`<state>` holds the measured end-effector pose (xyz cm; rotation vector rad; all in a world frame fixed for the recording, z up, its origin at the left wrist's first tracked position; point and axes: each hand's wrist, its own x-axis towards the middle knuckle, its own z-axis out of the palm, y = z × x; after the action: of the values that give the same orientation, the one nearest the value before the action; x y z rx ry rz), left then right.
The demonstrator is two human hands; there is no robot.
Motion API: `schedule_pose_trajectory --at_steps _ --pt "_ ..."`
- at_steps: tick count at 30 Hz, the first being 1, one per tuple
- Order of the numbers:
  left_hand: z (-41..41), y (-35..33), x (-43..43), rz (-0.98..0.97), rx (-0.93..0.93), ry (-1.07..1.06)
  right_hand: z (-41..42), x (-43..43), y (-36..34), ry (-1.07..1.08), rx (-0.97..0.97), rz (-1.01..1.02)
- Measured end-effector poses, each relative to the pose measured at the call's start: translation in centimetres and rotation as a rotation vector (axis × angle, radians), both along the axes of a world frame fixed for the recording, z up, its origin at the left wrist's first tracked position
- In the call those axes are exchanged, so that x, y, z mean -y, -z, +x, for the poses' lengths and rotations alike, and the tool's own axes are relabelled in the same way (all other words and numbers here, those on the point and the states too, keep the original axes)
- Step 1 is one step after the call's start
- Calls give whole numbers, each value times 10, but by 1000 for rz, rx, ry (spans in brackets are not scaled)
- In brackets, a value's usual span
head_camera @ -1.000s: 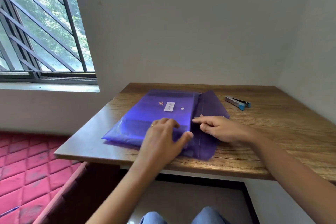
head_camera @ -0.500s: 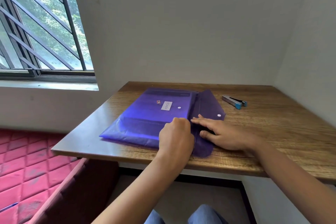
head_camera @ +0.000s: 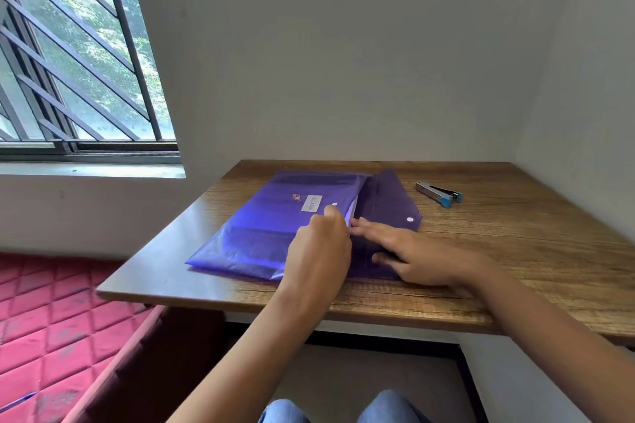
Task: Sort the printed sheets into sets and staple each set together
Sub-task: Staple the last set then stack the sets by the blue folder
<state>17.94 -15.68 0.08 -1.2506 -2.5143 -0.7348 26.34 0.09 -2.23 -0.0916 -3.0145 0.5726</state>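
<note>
Two knees in blue denim (head_camera: 340, 410) show at the bottom edge of my feed, under the wooden desk (head_camera: 515, 268). Past them, both forearms reach onto the desk. Left hand (head_camera: 318, 251) is curled, fingers pinching up the top layer of the purple folder (head_camera: 275, 227) at its open mouth; a pale strip of sheets (head_camera: 352, 215) shows in the gap, still inside. Right hand (head_camera: 412, 256) lies flat, fingers spread narrow, pressing the folder's opened flap (head_camera: 388, 203) against the desk, fingertips just at the mouth. White label (head_camera: 312, 203) and snap button sit on the folder's face. Farther right, well apart from the folder, a stapler (head_camera: 439, 194) lies on the desk. Barred window (head_camera: 68, 62) far left.
</note>
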Motion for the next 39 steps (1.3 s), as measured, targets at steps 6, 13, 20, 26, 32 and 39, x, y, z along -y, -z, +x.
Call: schedule_pose_trajectory --at_steps 6,13,20,26,32,39 --pt "-6 8 4 -271 -291 -16 -27 0 -13 395 -133 -770" --pt "0 13 3 -173 -256 -121 -59 23 -24 568 -143 -1270" --pt "1 13 7 -77 -251 -189 -61 25 -32 661 -121 -1232" --pt "-2 18 7 -90 -260 -158 -66 30 -28 645 18 -958" --pt "4 14 5 42 -324 -166 -70 28 -19 706 -44 -895" --pt "-3 28 6 49 -375 -208 -40 2 -29 774 -53 -869"
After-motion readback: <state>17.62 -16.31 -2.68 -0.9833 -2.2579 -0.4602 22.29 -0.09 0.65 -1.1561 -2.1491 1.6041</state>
